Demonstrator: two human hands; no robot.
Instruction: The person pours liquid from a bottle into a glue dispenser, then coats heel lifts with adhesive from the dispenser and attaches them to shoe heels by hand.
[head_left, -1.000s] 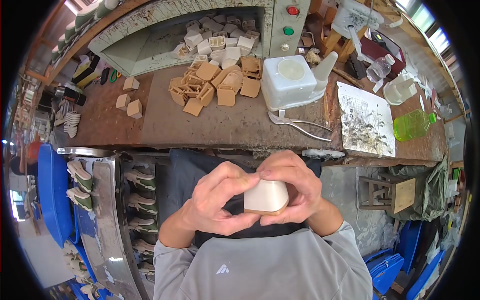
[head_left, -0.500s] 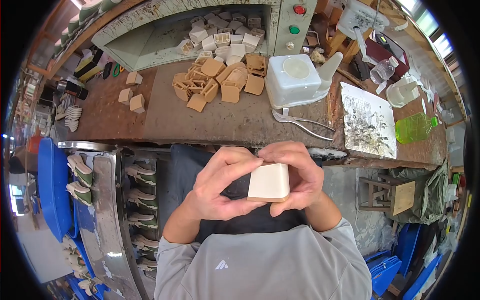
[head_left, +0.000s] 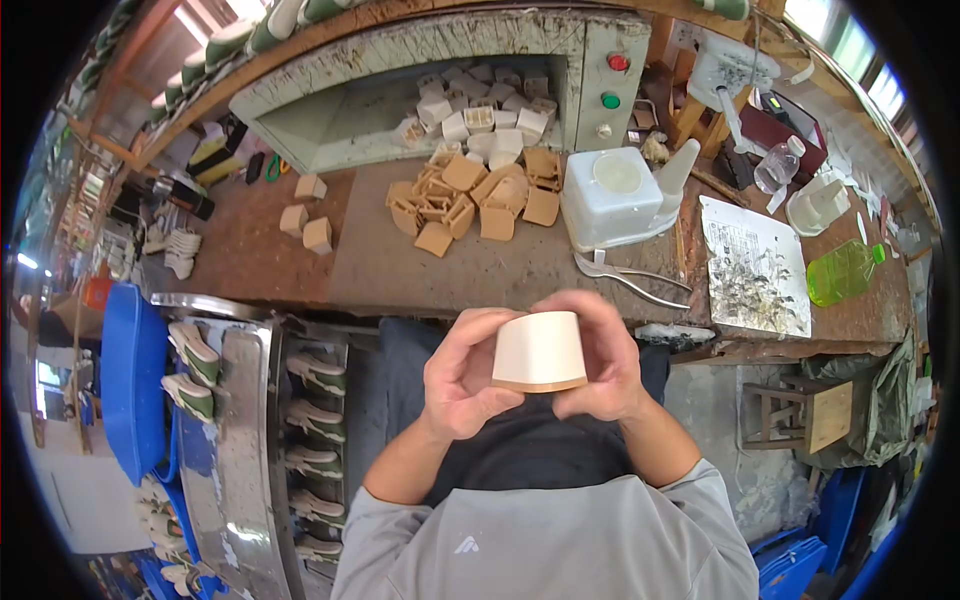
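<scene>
Gripping the cream block (head_left: 540,348) now, just short of the near edge of the desk (head_left: 370,270)! Cradled between left hand (head_left: 462,380) and right hand (head_left: 607,365), clasped from both sides, showing a tan rim (head_left: 540,387), with tan pieces (head_left: 497,220) heaped farther back on the desk.

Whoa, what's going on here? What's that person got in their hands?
The person is holding a cream block with a tan bottom edge, the left hand on one side and the right hand on the other. On the workbench lie a pile of tan pieces and, farther left, three separate blocks. More pale blocks are heaped behind, inside a metal box.
</scene>
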